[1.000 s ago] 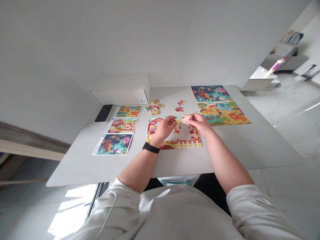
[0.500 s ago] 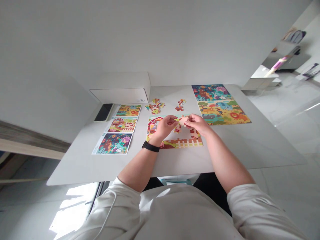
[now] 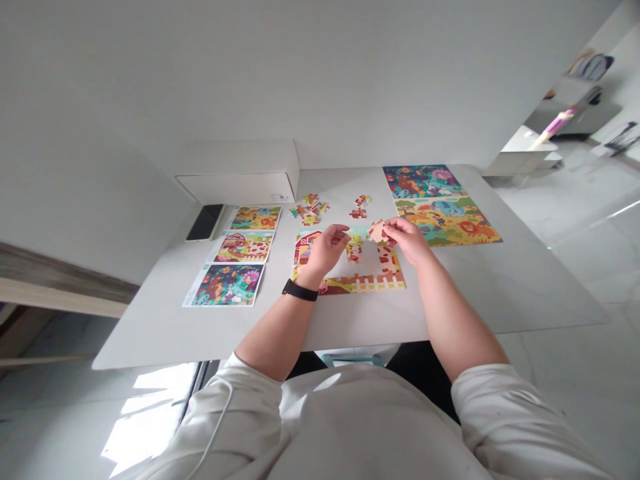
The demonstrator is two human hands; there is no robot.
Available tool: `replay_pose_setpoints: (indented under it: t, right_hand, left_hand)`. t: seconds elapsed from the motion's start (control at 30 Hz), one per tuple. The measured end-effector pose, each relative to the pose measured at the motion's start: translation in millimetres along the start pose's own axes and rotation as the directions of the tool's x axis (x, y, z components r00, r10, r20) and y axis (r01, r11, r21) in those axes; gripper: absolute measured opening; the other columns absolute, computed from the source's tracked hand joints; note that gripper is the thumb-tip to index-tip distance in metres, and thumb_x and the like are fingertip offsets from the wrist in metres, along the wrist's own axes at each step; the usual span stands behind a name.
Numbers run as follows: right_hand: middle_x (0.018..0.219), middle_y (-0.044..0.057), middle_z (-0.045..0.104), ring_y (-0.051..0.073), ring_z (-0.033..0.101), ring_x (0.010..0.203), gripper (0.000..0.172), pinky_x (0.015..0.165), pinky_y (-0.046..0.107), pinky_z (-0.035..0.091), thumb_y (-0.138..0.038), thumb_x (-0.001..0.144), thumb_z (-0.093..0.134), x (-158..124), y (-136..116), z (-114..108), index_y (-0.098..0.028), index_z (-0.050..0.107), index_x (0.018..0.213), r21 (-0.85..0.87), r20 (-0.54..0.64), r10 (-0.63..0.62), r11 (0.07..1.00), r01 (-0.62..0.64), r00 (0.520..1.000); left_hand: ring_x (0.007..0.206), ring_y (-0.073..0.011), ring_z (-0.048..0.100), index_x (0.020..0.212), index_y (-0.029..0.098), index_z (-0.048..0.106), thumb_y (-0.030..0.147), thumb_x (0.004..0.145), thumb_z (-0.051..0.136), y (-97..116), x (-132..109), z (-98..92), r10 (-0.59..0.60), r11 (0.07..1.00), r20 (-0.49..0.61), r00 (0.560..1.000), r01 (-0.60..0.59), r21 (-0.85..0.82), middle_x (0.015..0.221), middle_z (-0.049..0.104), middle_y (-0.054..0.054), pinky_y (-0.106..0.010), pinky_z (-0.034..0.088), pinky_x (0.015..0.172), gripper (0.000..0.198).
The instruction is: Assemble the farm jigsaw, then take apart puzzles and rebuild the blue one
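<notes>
My right hand (image 3: pixel 406 239) pinches a pinkish jigsaw piece (image 3: pixel 377 231) by its right side, held above the upper right of a partly assembled farm puzzle (image 3: pixel 380 285). To its left, my left hand (image 3: pixel 328 249), with a black band on the wrist, hovers over the puzzle's left half. Its fingers are bent, with a gap between thumb and forefinger and nothing visible in them. Beneath the hands, the puzzle shows a red barn, a cow pattern and a fence along the bottom. A joined patch (image 3: pixel 354 253) lies inside the frame. My left hand hides part of the barn side.
Loose pieces (image 3: pixel 311 209) lie behind the puzzle, with a smaller group (image 3: pixel 358 213) to their right. Two finished puzzles (image 3: pixel 440 208) lie at the right. On the left are a picture sheet (image 3: pixel 230 285), a phone (image 3: pixel 205 223) and a white box (image 3: pixel 235 187) against the wall.
My hands have drawn apart. The piece has come away from my left hand and is now in my right hand alone, a little higher and turned so its face shows more.
</notes>
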State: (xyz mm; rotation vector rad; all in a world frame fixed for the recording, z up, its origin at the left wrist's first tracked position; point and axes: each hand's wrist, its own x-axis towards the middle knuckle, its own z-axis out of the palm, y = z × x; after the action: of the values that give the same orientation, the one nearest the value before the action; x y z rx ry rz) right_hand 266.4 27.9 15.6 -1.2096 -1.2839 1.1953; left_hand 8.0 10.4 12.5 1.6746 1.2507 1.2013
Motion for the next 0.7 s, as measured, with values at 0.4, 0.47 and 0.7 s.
replay_pose_setpoints:
  t: [0.4,0.47,0.7]
  right_hand:
    - [0.092,0.005,0.079,0.022,0.069,0.080,0.041,0.074,0.035,0.059,-0.051,0.079,0.087,-7,-2,5,-0.025,0.084,0.110,-0.108,0.128,0.039,0.994,-0.025,0.991]
    - [0.095,0.005,0.080,0.021,0.070,0.082,0.042,0.075,0.034,0.059,-0.045,0.080,0.087,-9,-4,6,-0.024,0.083,0.117,-0.112,0.189,0.048,0.993,-0.027,0.981]
    - [0.107,0.006,0.079,0.020,0.072,0.094,0.049,0.085,0.033,0.060,-0.032,0.080,0.086,-9,-5,7,-0.023,0.079,0.127,-0.105,0.313,0.029,0.994,0.004,0.949]
  left_hand:
    - [0.090,-0.0186,0.075,0.115,0.019,0.076,0.027,0.096,0.069,1,-3,2.7,0.009,0.999,0.057,0.998,-0.012,0.050,0.097,0.080,-0.007,-0.030,0.059,0.082,0.022]
    - [0.090,-0.0194,0.076,0.117,0.019,0.076,0.029,0.097,0.069,1,-3,3.9,0.004,0.999,0.077,0.997,-0.008,0.045,0.098,0.080,-0.008,-0.030,0.059,0.081,0.024]
    - [0.084,-0.0178,0.076,0.120,0.019,0.076,0.026,0.094,0.068,4,-4,3.0,-0.018,0.999,0.209,0.978,0.011,0.033,0.094,0.082,-0.005,-0.028,0.057,0.077,0.029]
